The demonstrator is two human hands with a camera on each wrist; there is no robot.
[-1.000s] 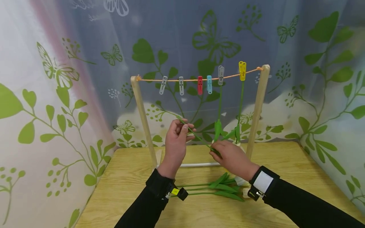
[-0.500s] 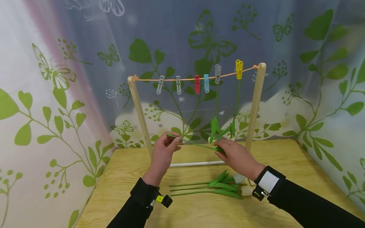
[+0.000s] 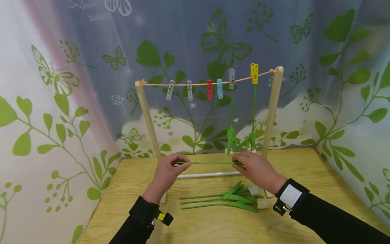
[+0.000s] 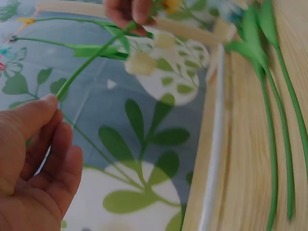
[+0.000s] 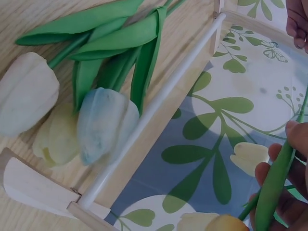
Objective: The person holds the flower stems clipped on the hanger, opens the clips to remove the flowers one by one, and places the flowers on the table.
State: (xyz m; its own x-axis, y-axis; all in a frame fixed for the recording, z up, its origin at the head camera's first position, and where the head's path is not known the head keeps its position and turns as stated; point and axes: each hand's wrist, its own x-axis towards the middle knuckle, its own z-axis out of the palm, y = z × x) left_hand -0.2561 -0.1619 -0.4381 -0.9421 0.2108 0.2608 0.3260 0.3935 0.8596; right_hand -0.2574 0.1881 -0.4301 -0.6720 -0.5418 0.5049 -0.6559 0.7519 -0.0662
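An artificial tulip is held level by both hands, its green stem (image 3: 213, 163) stretched between them. My left hand (image 3: 167, 174) pinches the bare stem end between thumb and fingers. At the other end, my right hand (image 3: 257, 170) grips the tulip near its leaf (image 5: 274, 187). A yellow-orange bloom (image 5: 228, 224) shows below that hand in the right wrist view. Behind, two tulips hang upside down from an orange cord (image 3: 195, 84), one by a grey clothespin (image 3: 231, 78), the other by a yellow clothespin (image 3: 254, 73).
Several clothespins sit on the cord, including a red one (image 3: 209, 89) and a blue one (image 3: 219, 88). Wooden posts (image 3: 147, 118) and a white rod (image 3: 210, 175) form the frame. Several tulips (image 3: 240, 198) lie on the wooden table (image 3: 128, 203), nearer me than the rod.
The held tulip has swung from slanting to level. My left hand has moved down and left with the stem end, and my right hand slightly right and down. The hanging tulips stay clipped.
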